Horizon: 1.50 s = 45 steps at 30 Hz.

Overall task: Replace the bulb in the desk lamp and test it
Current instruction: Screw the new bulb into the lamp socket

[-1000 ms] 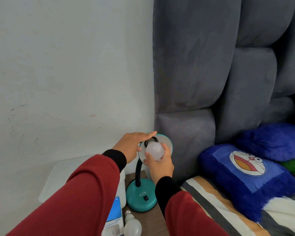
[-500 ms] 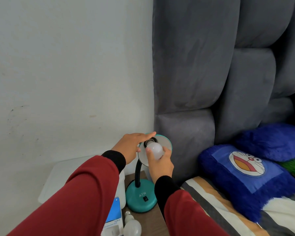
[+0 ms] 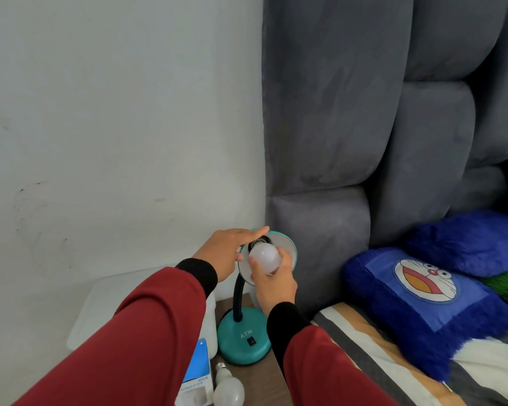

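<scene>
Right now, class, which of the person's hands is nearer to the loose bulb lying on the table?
Right. The right hand grips the lamp's bulb, above the loose bulb; the left hand rests higher on the shade.

One head cam, looks fwd & down, close over both hands: left hand [image 3: 222,253] far-left of right hand [image 3: 273,281].

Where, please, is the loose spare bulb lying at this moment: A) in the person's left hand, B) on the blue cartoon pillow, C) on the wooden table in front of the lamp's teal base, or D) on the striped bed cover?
C: the spare bulb lies on the wooden table just in front of the lamp base, beside a blue and white box. The left hand only steadies the lamp shade.
</scene>
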Available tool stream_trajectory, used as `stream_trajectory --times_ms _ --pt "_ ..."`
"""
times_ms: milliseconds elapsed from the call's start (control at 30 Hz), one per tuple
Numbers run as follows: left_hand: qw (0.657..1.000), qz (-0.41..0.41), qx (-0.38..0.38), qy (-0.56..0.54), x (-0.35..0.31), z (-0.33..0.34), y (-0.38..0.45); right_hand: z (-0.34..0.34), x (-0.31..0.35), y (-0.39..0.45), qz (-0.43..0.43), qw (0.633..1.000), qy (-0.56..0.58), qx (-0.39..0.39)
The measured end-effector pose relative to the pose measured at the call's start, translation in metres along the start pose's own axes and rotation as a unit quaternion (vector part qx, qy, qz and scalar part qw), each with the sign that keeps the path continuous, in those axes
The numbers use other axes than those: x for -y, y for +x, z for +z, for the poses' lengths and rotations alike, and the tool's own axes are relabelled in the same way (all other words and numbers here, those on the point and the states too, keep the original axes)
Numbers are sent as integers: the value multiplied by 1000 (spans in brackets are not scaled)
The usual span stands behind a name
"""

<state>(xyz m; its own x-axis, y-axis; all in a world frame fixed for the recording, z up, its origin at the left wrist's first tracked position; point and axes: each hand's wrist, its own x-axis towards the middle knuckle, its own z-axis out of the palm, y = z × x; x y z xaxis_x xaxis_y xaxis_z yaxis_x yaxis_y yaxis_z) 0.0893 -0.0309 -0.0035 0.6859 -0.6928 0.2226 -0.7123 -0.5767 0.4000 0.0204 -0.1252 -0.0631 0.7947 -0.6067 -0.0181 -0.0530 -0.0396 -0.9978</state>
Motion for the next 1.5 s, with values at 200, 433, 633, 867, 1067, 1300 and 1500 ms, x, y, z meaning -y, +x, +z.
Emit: stream_trajectory --times_ms 200,433,633,867,1067,1300,1500 --pt "1000 -3 1 -1 -2 -1 0 -1 2 0 -46 998 -39 -16" --pt "1000 -3 1 13 -1 0 -1 -7 4 0 -14 1000 -25 0" --pt "1000 -5 -2 19 -2 0 -2 -8 4 -3 -14 999 -33 6" --pt "1000 -6 0 18 -2 0 -2 -3 3 -2 -45 997 -55 -12" --pt "1000 -4 -1 15 -1 0 -1 -6 4 0 -40 998 -43 -21" --pt "1000 -4 -6 15 -1 1 -2 -9 3 0 -11 1000 -28 -10" --pt "1000 0 -6 16 -1 2 -1 -7 2 -1 -55 995 -80 -10"
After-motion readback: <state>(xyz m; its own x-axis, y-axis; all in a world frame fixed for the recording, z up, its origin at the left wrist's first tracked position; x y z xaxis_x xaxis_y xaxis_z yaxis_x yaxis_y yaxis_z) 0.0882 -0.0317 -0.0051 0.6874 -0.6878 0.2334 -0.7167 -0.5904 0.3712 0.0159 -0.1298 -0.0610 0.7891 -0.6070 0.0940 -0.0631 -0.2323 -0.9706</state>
